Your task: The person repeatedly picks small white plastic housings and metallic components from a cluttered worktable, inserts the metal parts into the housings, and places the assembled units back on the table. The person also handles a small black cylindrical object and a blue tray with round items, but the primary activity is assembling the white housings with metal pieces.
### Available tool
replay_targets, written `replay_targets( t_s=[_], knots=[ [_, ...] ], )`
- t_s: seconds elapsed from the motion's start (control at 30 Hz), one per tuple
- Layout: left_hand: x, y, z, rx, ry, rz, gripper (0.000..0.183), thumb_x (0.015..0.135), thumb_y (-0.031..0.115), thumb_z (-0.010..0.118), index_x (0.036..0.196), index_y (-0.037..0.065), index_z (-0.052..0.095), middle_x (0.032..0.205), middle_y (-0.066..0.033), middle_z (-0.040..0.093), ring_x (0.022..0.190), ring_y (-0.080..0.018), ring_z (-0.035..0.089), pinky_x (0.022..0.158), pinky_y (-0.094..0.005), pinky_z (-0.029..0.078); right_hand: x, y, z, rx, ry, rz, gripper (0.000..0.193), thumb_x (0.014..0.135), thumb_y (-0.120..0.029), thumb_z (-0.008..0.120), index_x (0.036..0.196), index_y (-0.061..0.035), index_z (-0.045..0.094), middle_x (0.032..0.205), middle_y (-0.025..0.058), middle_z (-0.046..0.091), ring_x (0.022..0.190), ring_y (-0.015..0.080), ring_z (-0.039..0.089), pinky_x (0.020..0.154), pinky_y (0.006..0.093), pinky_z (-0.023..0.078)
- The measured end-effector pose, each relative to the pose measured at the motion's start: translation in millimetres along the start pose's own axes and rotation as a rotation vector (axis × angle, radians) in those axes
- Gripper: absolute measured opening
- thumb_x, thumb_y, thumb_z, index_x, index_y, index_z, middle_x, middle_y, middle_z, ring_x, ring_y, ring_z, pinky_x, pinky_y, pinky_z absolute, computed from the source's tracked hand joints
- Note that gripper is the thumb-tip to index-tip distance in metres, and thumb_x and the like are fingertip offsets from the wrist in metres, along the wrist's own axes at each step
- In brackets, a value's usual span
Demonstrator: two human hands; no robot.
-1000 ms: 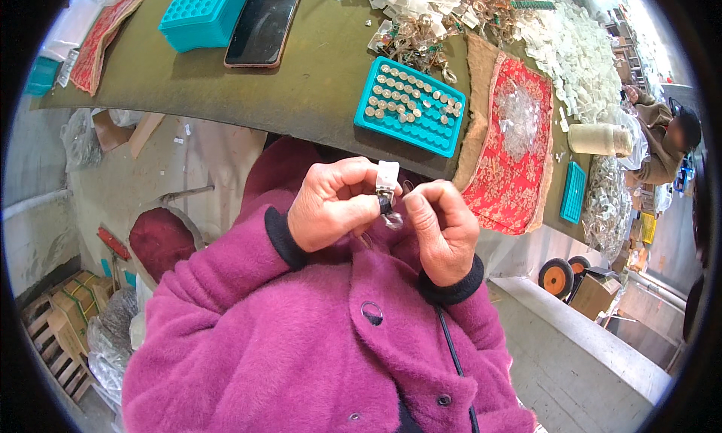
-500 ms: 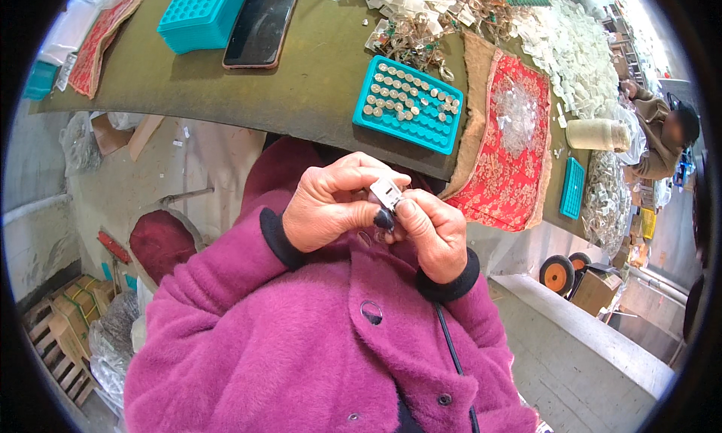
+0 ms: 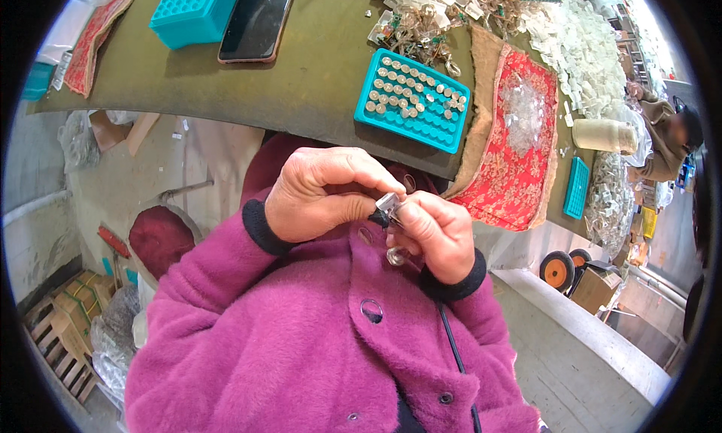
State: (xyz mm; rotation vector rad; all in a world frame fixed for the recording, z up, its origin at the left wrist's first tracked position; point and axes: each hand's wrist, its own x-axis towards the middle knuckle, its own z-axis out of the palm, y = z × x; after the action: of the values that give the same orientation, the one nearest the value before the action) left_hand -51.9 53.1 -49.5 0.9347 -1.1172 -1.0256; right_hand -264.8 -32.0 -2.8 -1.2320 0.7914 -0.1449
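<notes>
In front of my coat, both hands meet at a small white plastic housing (image 3: pixel 388 201). My left hand (image 3: pixel 320 196) pinches it between thumb and fingers. From the other side, my right hand (image 3: pixel 435 234) closes its thumb and fingers on its edge and on thin wire beside it. A small coil of clear wire (image 3: pixel 395 257) hangs below the right fingers. Something black (image 3: pixel 380 218) shows at the left thumb tip; its kind is unclear. Beyond the hands, a teal tray (image 3: pixel 376 125) on the table bears rows of small round silvery pieces (image 3: pixel 402 89).
A stacked teal rack (image 3: pixel 192 19) and a phone (image 3: pixel 257 23) lie at the back left. Piles of white plastic parts (image 3: pixel 575 49) and wired pieces (image 3: pixel 421 38) cover the back right. Red patterned cloth (image 3: pixel 500 185) drapes the table edge. Another person (image 3: pixel 662 132) sits far right.
The white housing has tilted, its face turned up less toward me. My left fingers reach further over it, and the wire coil now dangles plainly below my right hand.
</notes>
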Motion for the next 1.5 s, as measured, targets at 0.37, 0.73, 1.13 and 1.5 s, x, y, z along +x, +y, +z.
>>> replay_targets(
  t_s=[0.37, 0.73, 1.13, 1.5],
  knots=[
    [6, 3, 4, 0.429, -0.05, 0.062, 0.031, 0.077, -0.006, 0.085, 0.106, 0.002, 0.079, 0.098, -0.0117, 0.076, 0.087, -0.0224, 0.075, 0.075, -0.0325, 0.061, 5, -2, -20, -0.005, -0.057, 0.048, 0.018, 0.109, -0.015, 0.062, 0.108, 0.0012, 0.07, 0.083, 0.0004, 0.065, 0.073, 0.0067, 0.062, 0.066, 0.0234, 0.051],
    [7, -2, 16, 0.439, -0.062, 0.105, 0.032, 0.076, -0.005, 0.085, 0.107, 0.0, 0.079, 0.098, -0.0139, 0.074, 0.086, -0.0248, 0.074, 0.074, -0.0338, 0.061, 5, -10, -15, -0.208, -0.022, -0.129, 0.013, 0.105, -0.008, 0.062, 0.096, 0.0002, 0.065, 0.083, 0.0071, 0.063, 0.076, 0.0148, 0.061, 0.07, 0.0318, 0.05],
    [8, -12, 18, -0.108, 0.09, -0.126, 0.027, 0.086, -0.011, 0.077, 0.111, -0.003, 0.073, 0.114, -0.0099, 0.069, 0.099, -0.0151, 0.068, 0.084, -0.0281, 0.058, 2, 12, -65, -0.337, 0.579, -0.356, 0.017, 0.094, -0.007, 0.076, 0.109, 0.0003, 0.074, 0.096, 0.0136, 0.073, 0.088, 0.0241, 0.073, 0.078, 0.0357, 0.058],
    [8, -10, 19, -0.094, -0.026, -0.277, 0.023, 0.094, -0.008, 0.072, 0.116, -0.003, 0.073, 0.117, -0.0128, 0.068, 0.101, -0.0182, 0.07, 0.086, -0.0298, 0.062, 39, 12, -154, -1.124, 0.928, -0.578, 0.011, 0.092, -0.007, 0.075, 0.101, -0.0028, 0.071, 0.089, 0.0158, 0.068, 0.078, 0.034, 0.068, 0.071, 0.0414, 0.054]
  ],
)
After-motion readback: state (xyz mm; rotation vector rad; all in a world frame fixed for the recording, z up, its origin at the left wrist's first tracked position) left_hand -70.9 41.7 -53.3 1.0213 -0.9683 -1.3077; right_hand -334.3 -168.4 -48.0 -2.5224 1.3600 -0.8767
